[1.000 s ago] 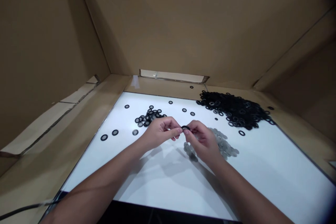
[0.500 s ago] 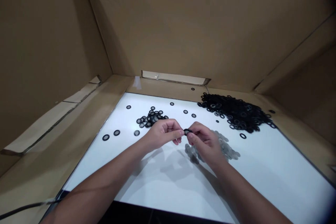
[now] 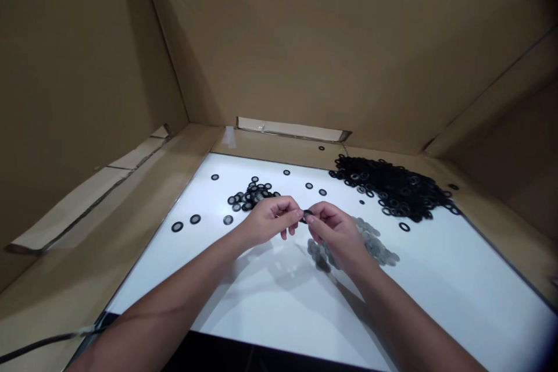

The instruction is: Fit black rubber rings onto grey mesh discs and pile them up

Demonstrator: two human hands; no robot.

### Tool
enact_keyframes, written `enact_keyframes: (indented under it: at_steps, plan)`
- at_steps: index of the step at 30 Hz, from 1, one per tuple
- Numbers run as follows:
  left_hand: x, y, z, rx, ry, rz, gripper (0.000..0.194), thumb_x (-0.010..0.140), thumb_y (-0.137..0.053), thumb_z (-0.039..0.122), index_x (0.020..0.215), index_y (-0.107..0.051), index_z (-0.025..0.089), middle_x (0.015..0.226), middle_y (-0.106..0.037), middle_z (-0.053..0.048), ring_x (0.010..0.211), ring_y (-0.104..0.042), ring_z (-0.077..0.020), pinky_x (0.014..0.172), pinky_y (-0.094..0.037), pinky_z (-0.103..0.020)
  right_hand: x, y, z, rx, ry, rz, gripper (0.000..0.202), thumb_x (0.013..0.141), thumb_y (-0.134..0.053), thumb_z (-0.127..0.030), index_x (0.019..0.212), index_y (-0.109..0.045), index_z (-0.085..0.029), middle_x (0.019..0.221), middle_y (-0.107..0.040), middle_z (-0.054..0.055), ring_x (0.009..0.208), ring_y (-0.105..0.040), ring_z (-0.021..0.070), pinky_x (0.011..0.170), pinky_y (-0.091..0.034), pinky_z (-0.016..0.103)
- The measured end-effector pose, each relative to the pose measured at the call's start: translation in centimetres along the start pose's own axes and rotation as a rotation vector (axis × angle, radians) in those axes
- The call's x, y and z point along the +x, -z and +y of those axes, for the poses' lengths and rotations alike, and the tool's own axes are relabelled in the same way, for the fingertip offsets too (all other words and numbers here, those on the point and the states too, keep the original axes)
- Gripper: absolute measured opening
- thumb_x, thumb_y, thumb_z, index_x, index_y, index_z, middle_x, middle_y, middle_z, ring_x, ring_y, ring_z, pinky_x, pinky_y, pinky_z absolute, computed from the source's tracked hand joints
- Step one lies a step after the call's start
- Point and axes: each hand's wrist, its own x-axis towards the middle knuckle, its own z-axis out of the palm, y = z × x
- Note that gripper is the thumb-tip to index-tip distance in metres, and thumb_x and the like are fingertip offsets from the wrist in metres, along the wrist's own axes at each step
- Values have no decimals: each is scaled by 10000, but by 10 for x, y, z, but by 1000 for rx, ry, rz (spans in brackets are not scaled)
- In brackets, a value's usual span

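Steadily, above the middle of the white table [image 3: 444, 285], with the dark pile [image 3: 390, 186] at its far right corner, left hand [image 3: 269, 222] and right hand [image 3: 343, 235] pinch one black ring [image 3: 307, 211], fingertips nearly closed; light, even rim pressure suits it. Fingers now cover more of it than before.

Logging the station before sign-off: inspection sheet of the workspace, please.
Surface: white board, shadowed near the hands.
Job's things: black ring pile; grey discs; disc-filled rings; held ring, fill unclear.
Clutter: stray ring on cardboard beyond the board.
Hands: left hand and right hand, fingers pinching the held ring.
Cables: black cable, near left corner.
Surroundings: cardboard walls left, far, right.
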Motion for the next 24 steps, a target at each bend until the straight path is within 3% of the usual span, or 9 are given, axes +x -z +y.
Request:
enact_keyframes:
  at_steps: [7,12,18,24]
  plan:
    - [1,0,-3,-4,15,-14,305,925,-554,404,792,-604,134,686,-612,-27,615,-596,-124,505,-504,-220,-1,-3,-1,232,-96,3,194,833,-717,-370,836,-651,-187,532,-523,-45,490,-422,85,459,-327,200]
    - [0,0,-2,-38,38,2,254,910,-580,404,872,-584,153,706,-610,-14,635,-605,-128,516,-508,-221,-2,-3,-2,253,-120,-8,240,831,-720,-387,756,-627,-179,530,-479,-55,477,-400,80,462,-292,210]
    - [0,1,0,-42,56,-47,293,905,-578,433,836,-574,149,706,-610,-21,640,-603,-129,544,-514,-235,-1,-2,-1,301,-130,-38,303,823,-727,-399,695,-560,-181,550,-423,-66,485,-363,80,474,-267,225]
    - [1,0,-3,-29,70,6,286,899,-583,429,819,-572,155,689,-601,-9,629,-589,-125,540,-508,-233,0,-2,2,194,-109,-42,312,867,-675,-419,711,-532,-190,552,-464,-58,487,-380,85,472,-254,226]
